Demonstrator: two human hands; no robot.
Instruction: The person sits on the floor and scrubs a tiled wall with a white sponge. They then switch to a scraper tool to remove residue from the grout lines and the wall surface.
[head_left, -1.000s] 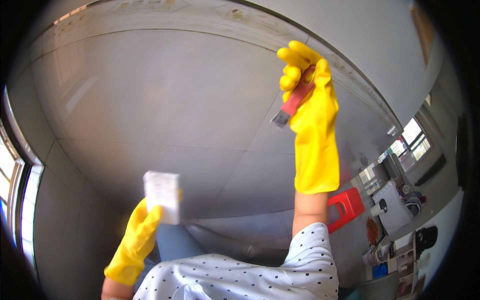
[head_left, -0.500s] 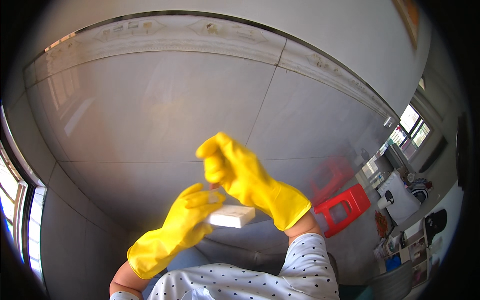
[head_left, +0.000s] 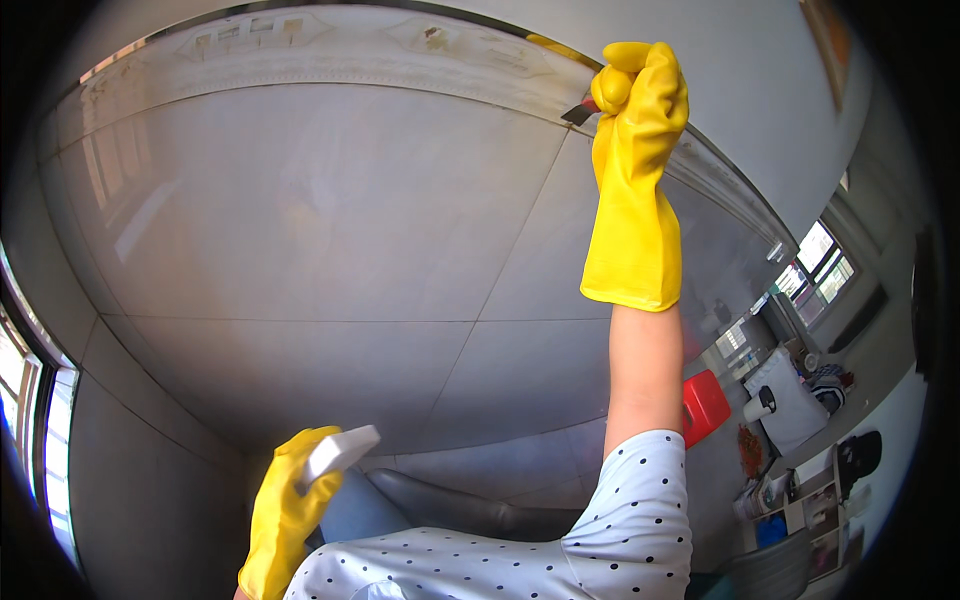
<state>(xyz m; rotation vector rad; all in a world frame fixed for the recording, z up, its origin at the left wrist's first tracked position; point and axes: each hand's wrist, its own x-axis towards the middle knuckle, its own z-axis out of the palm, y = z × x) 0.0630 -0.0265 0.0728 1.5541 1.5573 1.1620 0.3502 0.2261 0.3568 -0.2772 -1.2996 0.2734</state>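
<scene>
My right hand (head_left: 640, 100), in a yellow rubber glove, is raised high against the tiled wall (head_left: 350, 220). Its fingers are closed round a small scraper (head_left: 578, 112) with a dark flat blade and a bit of red at the handle; the rest of it is hidden in the fist. The blade is at the patterned border strip (head_left: 470, 70), close to a vertical joint between tiles; whether it touches cannot be told. Down at the lower left, my left hand (head_left: 285, 500), gloved alike, grips a white sponge block (head_left: 340, 452), tilted and away from the wall.
Behind my right forearm stands a red plastic stool (head_left: 706, 405). Farther right are a white pillow-like item (head_left: 790, 400), a shelf with mixed goods (head_left: 810, 510) and a dark cap (head_left: 860, 455). A dark padded seat (head_left: 450, 505) lies below the wall, and a window (head_left: 45, 420) is at left.
My right hand has gone up and to the right, from near the left hand to the border strip, carrying the scraper. My left hand has dropped down and left with the sponge block.
</scene>
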